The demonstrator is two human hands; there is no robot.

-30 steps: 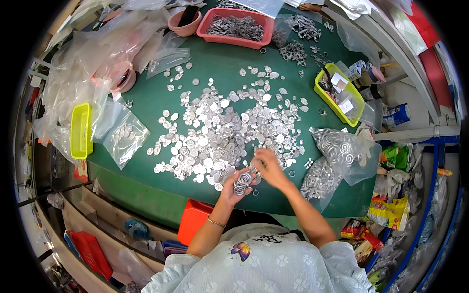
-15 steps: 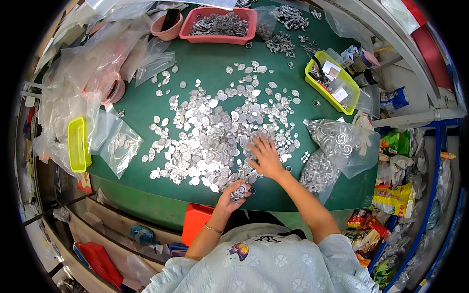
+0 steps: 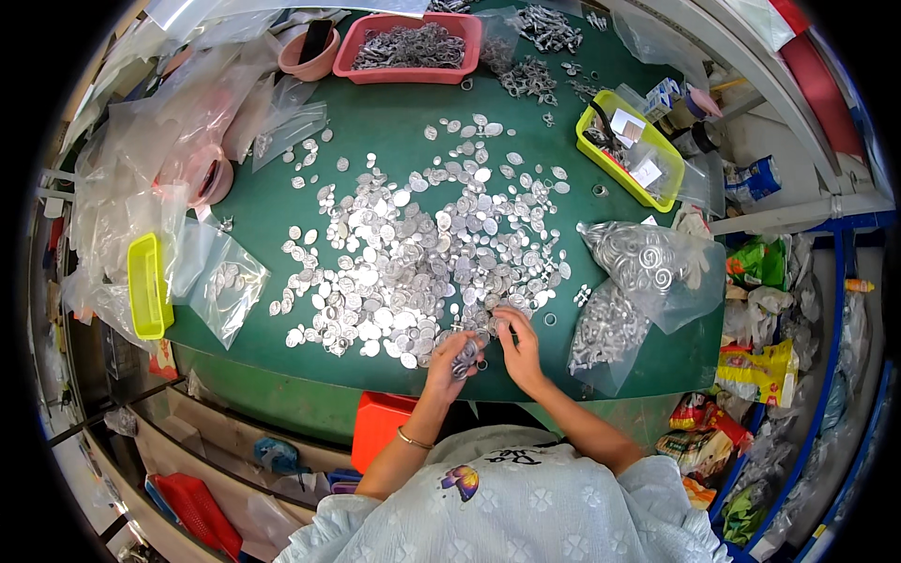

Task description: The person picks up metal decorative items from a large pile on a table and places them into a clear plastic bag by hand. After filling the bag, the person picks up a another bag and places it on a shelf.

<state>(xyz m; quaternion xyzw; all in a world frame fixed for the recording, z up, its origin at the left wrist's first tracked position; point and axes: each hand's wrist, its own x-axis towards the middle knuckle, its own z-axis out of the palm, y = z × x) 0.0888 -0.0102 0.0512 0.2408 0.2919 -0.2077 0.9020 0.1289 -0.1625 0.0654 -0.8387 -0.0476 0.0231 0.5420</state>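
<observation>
Gripping a small bunch of silver metal pieces (image 3: 466, 355), the left hand (image 3: 449, 361) sits at the near edge of the desk (image 3: 394, 122), fingers curled around the stack. Just beside it the right hand (image 3: 519, 345) rests on the green surface with its fingertips (image 3: 499, 322) pinched at the rim of the big heap; whether it holds a piece between them is too small to tell. A thin bracelet (image 3: 413, 438) circles the left wrist.

Ahead of both hands spreads the heap of flat oval silver discs (image 3: 422, 253), thick in the middle and thinning into loose strays toward the far side. To the right of the hands lie two clear plastic bags of silver parts (image 3: 638, 267), one atop the other's edge. Farther right and back stands a yellow tray (image 3: 627, 150) with small parts and paper slips. At the far edge sits a red tray (image 3: 413, 45) filled with grey metal bits, with a pink bowl (image 3: 310, 56) beside it. On the left, a clear bag with a few discs (image 3: 225, 286) lies next to a narrow yellow bin (image 3: 147, 284), amid crumpled plastic sheeting (image 3: 141, 159). Below the desk edge, an orange box (image 3: 380, 422) shows near the left forearm.
</observation>
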